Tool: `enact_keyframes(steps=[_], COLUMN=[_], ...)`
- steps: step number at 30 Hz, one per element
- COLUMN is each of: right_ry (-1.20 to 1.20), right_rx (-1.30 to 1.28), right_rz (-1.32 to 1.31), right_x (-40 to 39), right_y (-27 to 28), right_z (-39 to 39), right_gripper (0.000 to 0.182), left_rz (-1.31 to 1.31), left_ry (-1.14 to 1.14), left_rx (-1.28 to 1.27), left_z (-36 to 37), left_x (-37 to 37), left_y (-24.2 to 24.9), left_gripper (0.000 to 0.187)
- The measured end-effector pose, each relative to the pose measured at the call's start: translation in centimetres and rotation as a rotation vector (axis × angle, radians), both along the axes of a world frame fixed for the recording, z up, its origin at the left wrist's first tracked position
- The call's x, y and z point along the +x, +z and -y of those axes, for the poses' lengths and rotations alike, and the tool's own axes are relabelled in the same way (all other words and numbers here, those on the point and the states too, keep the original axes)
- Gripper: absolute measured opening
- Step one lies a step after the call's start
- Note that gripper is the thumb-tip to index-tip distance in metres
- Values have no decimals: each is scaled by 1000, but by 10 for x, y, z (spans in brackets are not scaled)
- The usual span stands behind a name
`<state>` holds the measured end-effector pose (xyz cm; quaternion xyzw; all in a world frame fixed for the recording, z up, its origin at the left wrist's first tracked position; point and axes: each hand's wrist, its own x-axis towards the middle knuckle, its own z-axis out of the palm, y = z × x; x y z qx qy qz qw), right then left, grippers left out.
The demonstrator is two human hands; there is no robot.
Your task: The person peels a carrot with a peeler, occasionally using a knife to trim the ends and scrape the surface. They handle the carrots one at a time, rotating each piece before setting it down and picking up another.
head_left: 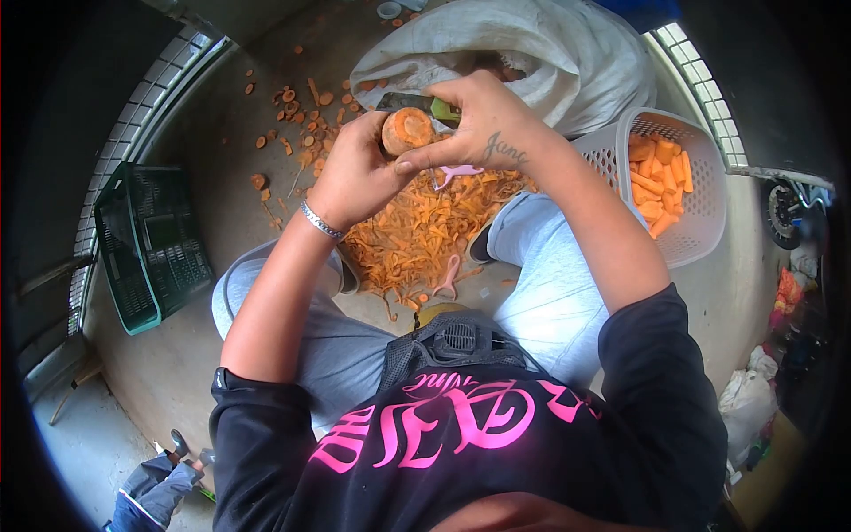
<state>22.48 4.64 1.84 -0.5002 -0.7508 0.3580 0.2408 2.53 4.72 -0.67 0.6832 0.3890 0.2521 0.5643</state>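
Note:
My left hand (362, 173) is wrapped round a thick carrot (408, 130), its round end facing up toward me. In my right hand (483, 124) is a knife (443, 110) with a green handle; its dark, wide blade lies just behind the carrot's top. The thumb of my right hand reaches across to the carrot's near side, close to my left thumb. Below both hands, a heap of orange peelings (417, 239) covers the floor between my feet. A pink peeler (448, 277) lies at the heap's near edge, and another pink peeler (457, 174) rests under my right wrist.
A white sack (567, 62) slumps open beyond my hands. To the right stands a pale perforated basket (700, 208) holding peeled carrots (658, 177). A green crate (151, 253) is at left. Carrot slices (288, 96) scatter the floor. Another person's legs (160, 483) show at lower left.

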Motion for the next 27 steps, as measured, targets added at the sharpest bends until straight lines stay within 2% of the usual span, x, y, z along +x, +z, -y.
enact_keyframes(steps=[2,5,8,11,14,20,23,26,27], right_ry=[10,34,38,31,4,-14,-9,-55,-74], right_rx=[-14,-88,-74,-22,32,-46,-63,-111,-109], right_rz=[-19,-91,-75,-59,-58,-135,-124,-120,-170], right_x=[-2,-7,-9,-12,-16,-18,-20,-22,-25], right_y=[-1,-3,-11,-15,-14,-21,-23,-23,-24], right_z=[0,2,2,2,2,-1,-3,-2,-1], right_gripper=[68,65,63,61,59,60,60,63,64], left_rz=[11,109,35,24,-70,-103,-199,-401,-364], left_ry=[15,16,28,110,171,326,379,418,426], left_rx=[-42,73,185,158,235,340,527,706,722], left_z=[0,0,-2,2,0,1,-1,5,5], left_x=[-1,1,-1,1,1,9,9,10,11], left_y=[1,5,5,10,4,-4,-4,-5,-6], left_gripper=[30,33,32,32,34,33,28,37,33])
